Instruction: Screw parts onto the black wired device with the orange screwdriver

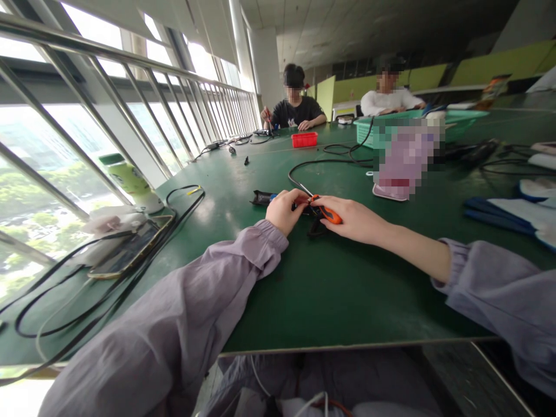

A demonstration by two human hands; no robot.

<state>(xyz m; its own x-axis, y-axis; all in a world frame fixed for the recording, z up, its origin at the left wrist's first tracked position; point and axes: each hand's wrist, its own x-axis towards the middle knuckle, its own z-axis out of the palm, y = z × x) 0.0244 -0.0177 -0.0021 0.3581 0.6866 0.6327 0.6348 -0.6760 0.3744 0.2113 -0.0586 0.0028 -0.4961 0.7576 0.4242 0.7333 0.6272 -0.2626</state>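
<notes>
My left hand (284, 209) is closed around a black device with a bit of blue (263, 198), which lies on the green table. Its rounded black end sticks out to the left of my fingers. My right hand (354, 220) wraps an orange-and-black screwdriver (330, 214), whose thin metal shaft points up and to the left. The fingertips of both hands nearly meet over the device's middle, so the contact point is hidden. A small black part (316, 227) shows just below my fingers. From near the device, a black cable (299, 168) curves away to the back right.
A phone (130, 249), cables and a green-and-white bottle (130, 182) lie or stand left, beside the railing. Farther back are a red tray (304, 139) and a green basket (367, 134). Gloves (512, 215) lie right. Two people sit across the table.
</notes>
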